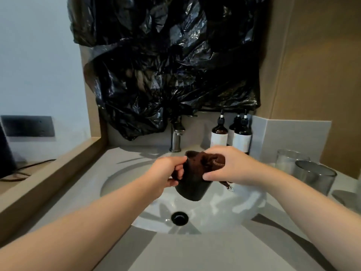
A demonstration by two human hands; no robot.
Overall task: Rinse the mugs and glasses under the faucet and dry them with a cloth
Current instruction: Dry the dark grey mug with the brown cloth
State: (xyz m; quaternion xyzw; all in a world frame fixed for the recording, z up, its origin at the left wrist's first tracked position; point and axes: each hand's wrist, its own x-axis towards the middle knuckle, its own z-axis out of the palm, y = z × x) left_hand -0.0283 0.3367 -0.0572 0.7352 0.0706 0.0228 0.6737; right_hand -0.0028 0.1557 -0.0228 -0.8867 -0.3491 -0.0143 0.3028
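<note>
A dark mug [192,189] hangs over the white sink basin [125,178]. My left hand [169,172] grips its handle on the left side. A dark brown cloth [208,160] is stuffed into the mug's mouth, and my right hand [227,166] pinches that cloth against the rim, with a corner of it dangling below the hand. The chrome faucet [176,136] stands just behind the mug; no water is seen running. Two clear glasses [315,177] stand on the counter to the right.
Three brown pump bottles [219,132] stand at the back right of the counter. A black plastic sheet [166,61] covers the wall above the faucet. The black drain [179,218] sits at the basin's bottom. A wooden ledge [48,179] runs along the left.
</note>
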